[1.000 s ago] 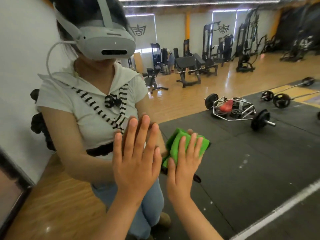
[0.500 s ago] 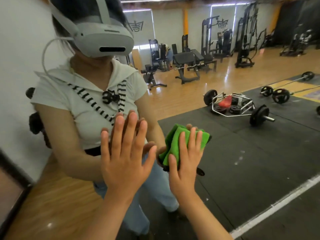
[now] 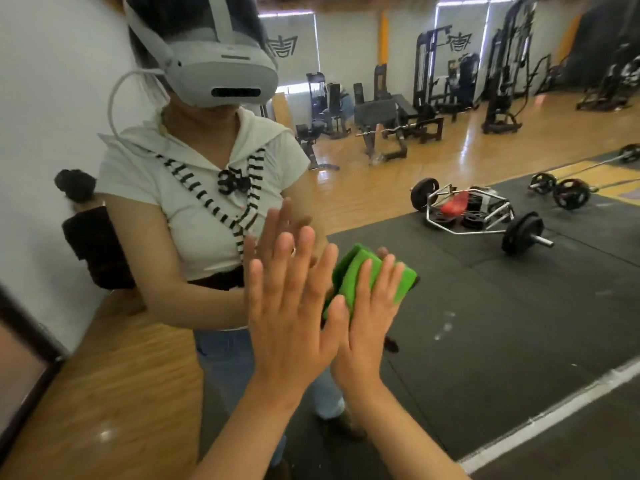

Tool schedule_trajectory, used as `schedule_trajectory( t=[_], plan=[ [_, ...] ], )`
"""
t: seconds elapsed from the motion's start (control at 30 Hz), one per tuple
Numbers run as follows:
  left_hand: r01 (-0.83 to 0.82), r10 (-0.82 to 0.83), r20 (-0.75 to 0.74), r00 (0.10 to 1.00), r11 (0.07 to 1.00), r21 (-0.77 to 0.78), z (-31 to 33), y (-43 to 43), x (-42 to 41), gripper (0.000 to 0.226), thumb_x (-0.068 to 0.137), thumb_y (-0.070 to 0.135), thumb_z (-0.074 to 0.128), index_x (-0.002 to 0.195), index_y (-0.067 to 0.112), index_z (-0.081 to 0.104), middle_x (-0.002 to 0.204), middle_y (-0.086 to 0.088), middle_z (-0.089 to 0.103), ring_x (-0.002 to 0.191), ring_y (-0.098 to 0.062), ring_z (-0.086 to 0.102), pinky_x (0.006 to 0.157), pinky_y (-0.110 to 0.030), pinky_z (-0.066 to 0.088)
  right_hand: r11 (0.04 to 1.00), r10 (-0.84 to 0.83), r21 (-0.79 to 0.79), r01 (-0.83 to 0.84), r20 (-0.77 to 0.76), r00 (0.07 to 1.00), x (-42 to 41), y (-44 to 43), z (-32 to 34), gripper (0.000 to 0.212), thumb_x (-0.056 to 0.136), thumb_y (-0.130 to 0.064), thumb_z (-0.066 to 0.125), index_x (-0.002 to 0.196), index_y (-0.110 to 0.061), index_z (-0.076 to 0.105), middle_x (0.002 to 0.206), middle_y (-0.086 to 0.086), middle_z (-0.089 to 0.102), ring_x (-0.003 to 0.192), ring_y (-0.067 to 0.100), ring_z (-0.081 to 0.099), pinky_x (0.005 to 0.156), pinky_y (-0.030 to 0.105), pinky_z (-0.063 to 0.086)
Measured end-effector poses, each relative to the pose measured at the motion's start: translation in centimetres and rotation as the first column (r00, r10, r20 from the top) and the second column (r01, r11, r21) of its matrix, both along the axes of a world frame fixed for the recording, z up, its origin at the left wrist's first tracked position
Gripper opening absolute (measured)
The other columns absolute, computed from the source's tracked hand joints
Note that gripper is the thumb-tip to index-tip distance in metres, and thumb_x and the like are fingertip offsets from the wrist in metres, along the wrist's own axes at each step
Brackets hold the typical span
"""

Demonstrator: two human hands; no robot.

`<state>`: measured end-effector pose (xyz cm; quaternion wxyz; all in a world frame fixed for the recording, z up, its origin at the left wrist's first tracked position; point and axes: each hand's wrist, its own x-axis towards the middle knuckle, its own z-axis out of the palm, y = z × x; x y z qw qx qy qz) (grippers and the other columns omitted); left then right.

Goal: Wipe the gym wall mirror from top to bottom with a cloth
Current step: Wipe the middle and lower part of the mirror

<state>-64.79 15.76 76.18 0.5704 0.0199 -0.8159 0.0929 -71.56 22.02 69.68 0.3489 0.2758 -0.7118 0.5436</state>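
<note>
The wall mirror [image 3: 485, 323] fills nearly the whole view and reflects me and the gym. My right hand [image 3: 367, 330] presses a folded green cloth [image 3: 349, 271] flat against the glass at about waist height of my reflection, fingers straight and spread over the cloth. Just left of it, my left hand [image 3: 291, 313] lies flat on the glass with straight fingers; its edge overlaps my right thumb. Most of the cloth's lower part is hidden behind my right hand.
The mirror's dark frame [image 3: 31, 344] runs along the lower left. Faint smudges [image 3: 446, 323] show on the glass right of the cloth. The reflection holds a trap bar with plates [image 3: 478, 216], barbells [image 3: 568, 192] on black matting, and weight machines [image 3: 433, 95] on wooden floor.
My left hand has slid right and slightly up until it overlaps my right thumb. The cloth and my right hand have stayed almost in place on the glass.
</note>
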Motion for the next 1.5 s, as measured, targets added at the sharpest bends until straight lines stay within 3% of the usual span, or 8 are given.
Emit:
schedule_trajectory(
  t=[0.13, 0.33, 0.47, 0.6, 0.83, 1.03, 1.23, 1.5],
  plan=[
    [-0.155, 0.16, 0.058, 0.985, 0.984, -0.089, -1.6, 0.4, -2.4, 0.06, 0.103, 0.034, 0.035, 0.157, 0.015, 0.018, 0.168, 0.0, -0.007, 0.155, -0.021, -0.003, 0.125, -0.045, -0.002, 0.978, -0.037, 0.183, 0.102, -0.329, 0.944, -7.1, 5.7, 0.6, 0.053, 0.107, -0.037, 0.021, 0.157, -0.035, 0.003, 0.165, -0.012, -0.005, 0.153, 0.016, -0.001, 0.12, 0.052, 0.008],
    [-0.226, 0.231, 0.016, 0.973, 0.965, -0.134, -2.4, 0.3, -3.1, 0.06, 0.102, 0.034, 0.038, 0.156, 0.014, 0.021, 0.168, -0.002, -0.003, 0.155, -0.024, -0.001, 0.125, -0.046, -0.001, 0.966, -0.119, -0.195, 0.169, 0.246, 0.962, -5.3, 4.3, -3.1, 0.058, 0.106, -0.037, 0.025, 0.157, -0.021, 0.004, 0.165, -0.014, -0.008, 0.153, 0.022, -0.004, 0.123, 0.046, 0.001],
    [-0.224, 0.229, 0.017, 0.973, 0.965, -0.135, -2.4, 0.1, -3.0, 0.062, 0.101, 0.034, 0.039, 0.156, 0.014, 0.02, 0.168, -0.001, -0.003, 0.155, -0.023, -0.001, 0.125, -0.046, -0.001, 0.998, 0.039, -0.046, -0.036, 0.059, 0.997, -1.1, 1.4, -2.6, 0.056, 0.107, -0.042, 0.02, 0.158, -0.031, -0.001, 0.165, -0.006, -0.01, 0.152, 0.026, -0.009, 0.122, 0.048, -0.004],
    [-0.208, 0.211, 0.016, 0.977, 0.97, -0.125, -2.5, 0.0, -3.0, 0.061, 0.102, 0.035, 0.041, 0.156, 0.014, 0.02, 0.168, 0.0, -0.003, 0.155, -0.023, -0.002, 0.125, -0.046, 0.0, 0.999, -0.045, 0.013, 0.048, -0.153, 0.987, -6.4, 5.0, -0.4, 0.053, 0.106, -0.043, 0.02, 0.157, -0.037, 0.005, 0.164, -0.017, -0.005, 0.153, 0.015, -0.003, 0.12, 0.05, 0.005],
    [-0.212, 0.213, -0.008, 0.977, 0.97, -0.119, -2.7, 0.1, -3.2, 0.063, 0.1, 0.035, 0.045, 0.156, 0.014, 0.022, 0.168, 0.001, -0.002, 0.155, -0.022, -0.001, 0.125, -0.046, 0.001, 0.946, -0.041, -0.284, 0.158, 0.378, 0.925, -6.2, 5.3, -6.5, 0.059, 0.103, -0.036, 0.028, 0.156, -0.029, 0.002, 0.164, -0.011, -0.006, 0.153, 0.021, -0.005, 0.124, 0.042, -0.002],
    [-0.204, 0.205, -0.001, 0.979, 0.971, -0.128, -2.7, -0.1, -3.1, 0.061, 0.102, 0.035, 0.043, 0.155, 0.013, 0.024, 0.168, 0.0, -0.001, 0.155, -0.022, 0.0, 0.125, -0.046, 0.002, 0.973, -0.056, -0.213, 0.093, 0.173, 0.983, -6.0, 4.7, -4.2, 0.058, 0.105, -0.046, 0.023, 0.157, -0.03, 0.003, 0.163, -0.018, -0.005, 0.152, 0.013, -0.008, 0.121, 0.032, -0.007],
    [-0.214, 0.213, -0.022, 0.977, 0.969, -0.122, -2.7, 0.1, -3.3, 0.062, 0.101, 0.035, 0.043, 0.156, 0.013, 0.022, 0.168, 0.001, -0.002, 0.155, -0.022, -0.001, 0.125, -0.046, 0.001, 0.913, -0.007, -0.36, 0.192, 0.456, 0.89, -7.2, 6.3, -7.0, 0.056, 0.104, -0.026, 0.028, 0.154, -0.025, 0.004, 0.163, -0.015, -0.006, 0.152, 0.012, -0.008, 0.124, 0.04, -0.005],
    [-0.201, 0.201, -0.009, 0.98, 0.972, -0.119, -2.6, 0.1, -3.2, 0.062, 0.101, 0.034, 0.045, 0.155, 0.014, 0.024, 0.168, 0.001, 0.0, 0.155, -0.023, 0.001, 0.125, -0.047, 0.002, 0.951, -0.015, -0.287, 0.115, 0.328, 0.945, -6.9, 6.1, -5.1, 0.058, 0.102, -0.033, 0.028, 0.154, -0.016, 0.009, 0.163, -0.006, -0.002, 0.151, 0.007, -0.011, 0.121, 0.028, -0.01]
  ],
)
